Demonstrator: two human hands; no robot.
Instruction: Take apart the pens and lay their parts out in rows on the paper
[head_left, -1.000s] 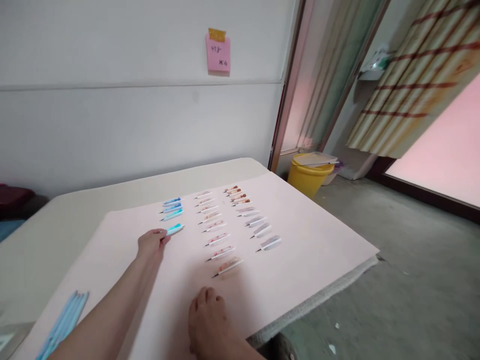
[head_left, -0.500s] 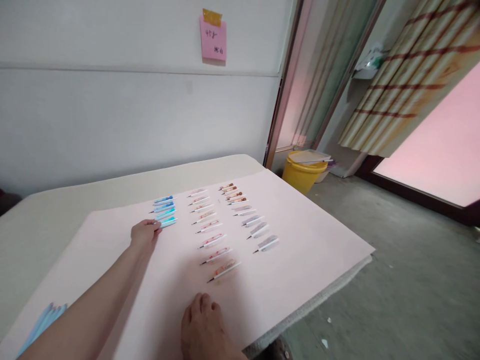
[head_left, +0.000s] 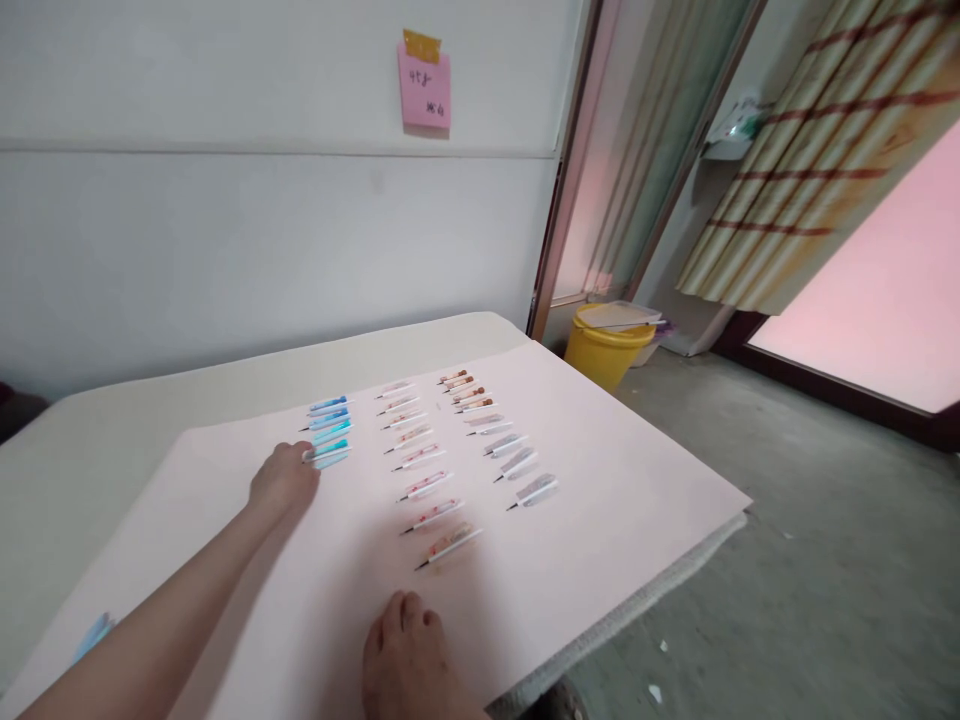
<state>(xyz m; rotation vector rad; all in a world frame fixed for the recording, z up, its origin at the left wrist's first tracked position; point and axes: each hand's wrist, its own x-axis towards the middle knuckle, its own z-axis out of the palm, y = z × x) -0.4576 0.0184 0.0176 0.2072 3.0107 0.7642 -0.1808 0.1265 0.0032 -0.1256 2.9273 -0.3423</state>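
Small capped pens lie in three columns on a pink paper sheet (head_left: pixel 600 500). My left hand (head_left: pixel 283 480) reaches to the left column of blue pens (head_left: pixel 328 415), its fingers pinched at the near end of the lowest blue pen (head_left: pixel 328 452). My right hand (head_left: pixel 409 655) rests palm down on the sheet at the bottom edge of the view, fingers lying loosely flat and holding nothing. The middle column holds pink-patterned pens (head_left: pixel 421 470). The right column holds brown and grey pens (head_left: pixel 491 430).
The sheet covers a cream table (head_left: pixel 150 390) set against a white wall with a pink sticky note (head_left: pixel 425 88). More blue pens (head_left: pixel 94 635) lie at the sheet's lower left. A yellow bucket (head_left: pixel 604 350) stands on the concrete floor beyond the table's right corner.
My left hand slid the blue pen up into line under the other blue pens, then drew back slightly. The right hand stayed put. The view shifted a little.
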